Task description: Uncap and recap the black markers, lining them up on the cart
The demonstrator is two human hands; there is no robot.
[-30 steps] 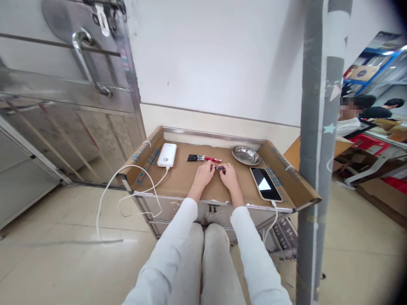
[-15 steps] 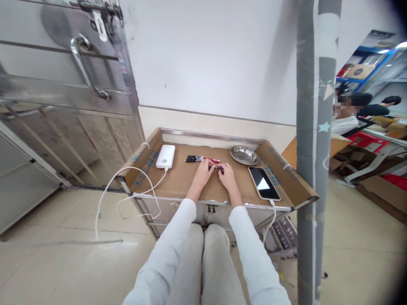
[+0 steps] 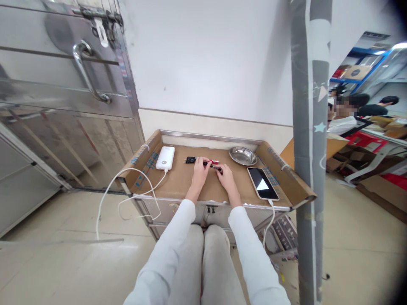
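Observation:
Both of my hands rest on a cardboard-lined metal table [image 3: 178, 180]. My left hand [image 3: 200, 169] reaches forward, its fingers closed at the row of black and red pen-like pieces [image 3: 194, 160] lying in the middle of the cardboard. My right hand [image 3: 225, 173] is just beside it, fingers pinched on a small dark piece [image 3: 217, 167] that is too small to name. The two hands almost touch.
A white power bank [image 3: 165, 157] with a looping white cable [image 3: 127, 190] lies at the left. A steel dish [image 3: 243, 156] and a phone [image 3: 262, 183] lie at the right. A grey wrapped pillar [image 3: 310, 169] stands close on the right, a metal door [image 3: 63, 84] on the left. People work far right.
My left hand has slid forward to the pen-like pieces. The right hand stays closed on the small dark piece. The camera view has shifted slightly.

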